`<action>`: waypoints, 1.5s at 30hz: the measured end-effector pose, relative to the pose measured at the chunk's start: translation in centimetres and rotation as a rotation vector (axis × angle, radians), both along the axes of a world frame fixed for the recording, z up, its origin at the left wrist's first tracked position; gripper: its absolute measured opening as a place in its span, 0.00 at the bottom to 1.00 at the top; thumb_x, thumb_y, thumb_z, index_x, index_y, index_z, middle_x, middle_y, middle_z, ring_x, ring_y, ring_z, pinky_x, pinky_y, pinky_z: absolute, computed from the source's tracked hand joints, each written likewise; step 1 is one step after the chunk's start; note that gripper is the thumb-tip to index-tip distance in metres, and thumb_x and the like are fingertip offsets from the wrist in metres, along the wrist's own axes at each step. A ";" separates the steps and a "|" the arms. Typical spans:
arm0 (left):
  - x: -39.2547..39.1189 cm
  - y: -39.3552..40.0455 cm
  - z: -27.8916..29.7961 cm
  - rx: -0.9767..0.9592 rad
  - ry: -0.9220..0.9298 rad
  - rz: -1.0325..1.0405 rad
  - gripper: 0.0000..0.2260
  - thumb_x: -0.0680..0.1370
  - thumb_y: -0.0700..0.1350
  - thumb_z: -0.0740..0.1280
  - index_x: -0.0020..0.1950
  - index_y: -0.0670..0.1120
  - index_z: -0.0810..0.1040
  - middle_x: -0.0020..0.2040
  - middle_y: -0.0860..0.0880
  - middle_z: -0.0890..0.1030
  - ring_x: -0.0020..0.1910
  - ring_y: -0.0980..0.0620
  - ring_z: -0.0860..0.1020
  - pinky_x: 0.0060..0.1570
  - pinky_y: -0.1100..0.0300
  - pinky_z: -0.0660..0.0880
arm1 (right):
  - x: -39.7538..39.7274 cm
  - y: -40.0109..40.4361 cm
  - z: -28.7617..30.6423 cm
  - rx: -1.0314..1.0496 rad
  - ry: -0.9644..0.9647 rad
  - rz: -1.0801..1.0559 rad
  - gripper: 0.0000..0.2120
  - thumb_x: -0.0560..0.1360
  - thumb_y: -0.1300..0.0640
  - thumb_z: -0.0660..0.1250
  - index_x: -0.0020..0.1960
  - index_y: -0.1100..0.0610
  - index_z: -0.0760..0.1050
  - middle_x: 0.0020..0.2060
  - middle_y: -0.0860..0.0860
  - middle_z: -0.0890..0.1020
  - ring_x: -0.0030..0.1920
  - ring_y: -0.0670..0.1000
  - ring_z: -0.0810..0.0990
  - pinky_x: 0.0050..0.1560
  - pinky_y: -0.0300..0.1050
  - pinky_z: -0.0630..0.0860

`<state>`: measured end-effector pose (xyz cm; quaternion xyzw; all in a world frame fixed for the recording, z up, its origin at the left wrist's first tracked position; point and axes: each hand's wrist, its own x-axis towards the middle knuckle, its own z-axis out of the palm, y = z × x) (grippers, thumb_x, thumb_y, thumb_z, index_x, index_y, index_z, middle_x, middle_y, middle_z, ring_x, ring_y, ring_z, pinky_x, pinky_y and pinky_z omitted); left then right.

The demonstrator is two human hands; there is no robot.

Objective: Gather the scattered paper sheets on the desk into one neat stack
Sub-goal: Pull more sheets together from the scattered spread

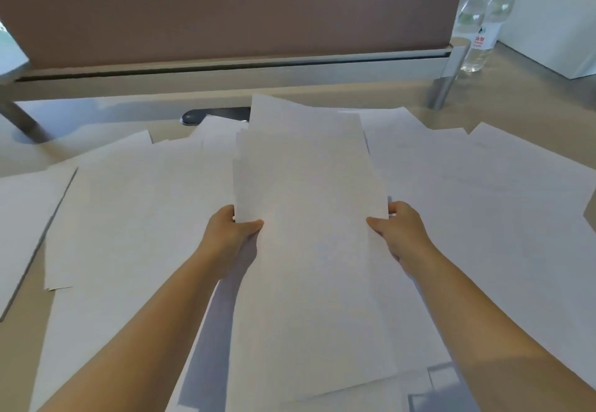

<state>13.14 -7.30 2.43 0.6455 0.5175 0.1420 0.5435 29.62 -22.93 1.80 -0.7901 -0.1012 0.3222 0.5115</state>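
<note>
The left hand [230, 231] and right hand [398, 229] each pinch a side edge of a sheaf of paper sheets [306, 218], thumbs on top; loose sheets [483, 202] lie scattered on the desk [516, 102] around the sheaf; two water bottles [483, 21] stand far right of it.

I see my left hand [233, 234] and right hand [400, 231] gripping a bundle of sheets [306, 218] by its side edges, thumbs on top. Loose sheets [129, 202] cover the surface [516, 105] around it. Two water bottles [483, 18] stand far right.
</note>
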 end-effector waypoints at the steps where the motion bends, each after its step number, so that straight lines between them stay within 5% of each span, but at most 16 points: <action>1: -1.0 0.8 -0.2 -0.002 0.016 0.036 0.07 0.74 0.36 0.67 0.50 0.40 0.74 0.45 0.44 0.77 0.46 0.45 0.75 0.46 0.56 0.70 | -0.7 1.0 0.0 0.006 -0.002 0.016 0.13 0.74 0.67 0.63 0.36 0.53 0.67 0.34 0.47 0.74 0.39 0.52 0.75 0.39 0.43 0.72; 4: -3.7 2.8 -1.0 0.015 0.090 0.067 0.04 0.72 0.35 0.67 0.43 0.42 0.74 0.45 0.43 0.78 0.46 0.43 0.76 0.47 0.53 0.74 | -2.5 3.6 -1.4 -0.037 -0.022 0.060 0.09 0.74 0.65 0.64 0.40 0.54 0.68 0.36 0.47 0.74 0.42 0.53 0.76 0.49 0.50 0.76; 6: -5.1 3.9 -1.9 0.146 0.257 0.032 0.09 0.73 0.40 0.68 0.53 0.42 0.77 0.57 0.42 0.78 0.57 0.42 0.75 0.57 0.51 0.72 | -3.4 4.9 -2.4 -0.149 -0.112 0.094 0.04 0.73 0.63 0.64 0.47 0.58 0.71 0.40 0.51 0.77 0.44 0.55 0.77 0.51 0.53 0.76; 9: -7.8 5.1 -3.0 0.380 0.686 0.007 0.28 0.75 0.56 0.64 0.72 0.46 0.64 0.74 0.42 0.62 0.73 0.40 0.58 0.70 0.48 0.58 | -4.0 6.0 -3.3 -0.438 -0.431 0.166 0.17 0.73 0.56 0.64 0.59 0.62 0.71 0.58 0.58 0.75 0.57 0.59 0.74 0.58 0.52 0.73; 11: -9.6 5.5 -3.8 0.310 0.818 0.004 0.34 0.75 0.64 0.58 0.76 0.51 0.51 0.77 0.42 0.50 0.76 0.37 0.46 0.72 0.41 0.46 | -4.5 6.3 -3.5 -0.608 -0.484 0.254 0.31 0.75 0.47 0.62 0.72 0.61 0.59 0.73 0.60 0.60 0.73 0.60 0.57 0.72 0.54 0.59; 14: -10.6 5.6 -4.9 0.201 0.809 -0.024 0.36 0.75 0.67 0.51 0.77 0.53 0.42 0.78 0.43 0.40 0.75 0.36 0.39 0.72 0.39 0.41 | -5.6 6.7 -4.0 -0.690 -0.403 0.387 0.40 0.77 0.41 0.54 0.76 0.61 0.39 0.76 0.59 0.40 0.76 0.58 0.37 0.74 0.53 0.38; 19: -8.9 5.0 -4.4 0.202 0.779 -0.087 0.37 0.75 0.68 0.49 0.76 0.53 0.39 0.78 0.46 0.41 0.75 0.37 0.43 0.71 0.42 0.49 | -6.8 8.0 -4.0 -0.573 -0.320 0.420 0.40 0.78 0.44 0.56 0.75 0.61 0.35 0.75 0.57 0.36 0.75 0.56 0.33 0.73 0.51 0.34; 22: -8.2 4.8 -4.0 0.205 0.731 -0.104 0.37 0.74 0.68 0.50 0.76 0.54 0.39 0.78 0.47 0.46 0.74 0.37 0.50 0.68 0.44 0.56 | -7.1 8.6 -3.3 -0.434 -0.246 0.406 0.39 0.78 0.47 0.58 0.75 0.59 0.36 0.76 0.54 0.40 0.76 0.54 0.38 0.75 0.50 0.40; 25: -8.6 5.1 -3.2 0.192 0.669 -0.081 0.37 0.75 0.66 0.54 0.76 0.53 0.41 0.76 0.46 0.56 0.71 0.37 0.58 0.64 0.46 0.60 | -7.4 8.8 -2.2 -0.276 -0.159 0.267 0.35 0.77 0.51 0.61 0.76 0.57 0.45 0.76 0.53 0.54 0.75 0.55 0.54 0.72 0.50 0.56; 28: -10.2 6.4 -2.8 0.117 0.581 0.038 0.37 0.75 0.62 0.61 0.77 0.49 0.47 0.74 0.42 0.59 0.70 0.37 0.62 0.67 0.45 0.60 | -7.2 8.5 -1.6 -0.395 -0.256 0.164 0.27 0.76 0.54 0.62 0.72 0.61 0.58 0.69 0.57 0.65 0.69 0.60 0.65 0.65 0.52 0.64; 33: -12.7 7.7 -3.1 -0.095 0.386 0.174 0.29 0.76 0.52 0.64 0.70 0.36 0.60 0.66 0.38 0.71 0.64 0.38 0.71 0.63 0.49 0.69 | -8.1 9.4 -1.8 -0.513 -0.182 0.170 0.26 0.75 0.57 0.62 0.69 0.65 0.59 0.67 0.59 0.63 0.66 0.61 0.67 0.64 0.53 0.68; 39: -13.7 7.9 -2.6 -0.229 0.181 0.208 0.20 0.77 0.50 0.66 0.58 0.35 0.71 0.44 0.43 0.77 0.48 0.42 0.77 0.46 0.54 0.72 | -10.6 11.3 -3.3 -0.202 0.095 0.207 0.26 0.75 0.61 0.62 0.70 0.63 0.59 0.55 0.52 0.68 0.62 0.56 0.71 0.61 0.45 0.67; 41: -14.7 8.3 -2.7 -0.304 0.125 0.264 0.23 0.75 0.48 0.69 0.60 0.33 0.70 0.51 0.39 0.78 0.51 0.40 0.77 0.49 0.52 0.73 | -10.2 11.3 -3.5 -0.257 0.026 0.222 0.14 0.76 0.60 0.61 0.62 0.56 0.68 0.48 0.47 0.69 0.57 0.57 0.70 0.59 0.46 0.66; 42: -15.2 8.4 -2.7 -0.335 0.120 0.278 0.25 0.74 0.47 0.70 0.62 0.31 0.69 0.55 0.37 0.78 0.52 0.39 0.77 0.51 0.52 0.73 | -10.1 11.1 -2.9 -0.311 -0.063 0.222 0.03 0.75 0.59 0.61 0.48 0.52 0.68 0.41 0.45 0.67 0.52 0.56 0.69 0.54 0.46 0.65; 43: -15.5 8.4 -2.8 -0.357 0.123 0.281 0.25 0.73 0.46 0.71 0.62 0.31 0.70 0.56 0.37 0.77 0.52 0.40 0.77 0.50 0.53 0.73 | -9.9 11.1 -3.0 -0.331 -0.116 0.229 0.08 0.75 0.58 0.61 0.39 0.51 0.63 0.36 0.46 0.62 0.48 0.55 0.65 0.50 0.45 0.62; 45: -15.6 8.2 -3.1 -0.386 0.094 0.274 0.15 0.74 0.40 0.70 0.54 0.32 0.73 0.52 0.39 0.78 0.46 0.43 0.78 0.44 0.59 0.73 | -10.5 11.4 -2.6 -0.271 -0.060 0.227 0.08 0.74 0.59 0.62 0.40 0.51 0.65 0.39 0.49 0.66 0.49 0.55 0.68 0.52 0.43 0.63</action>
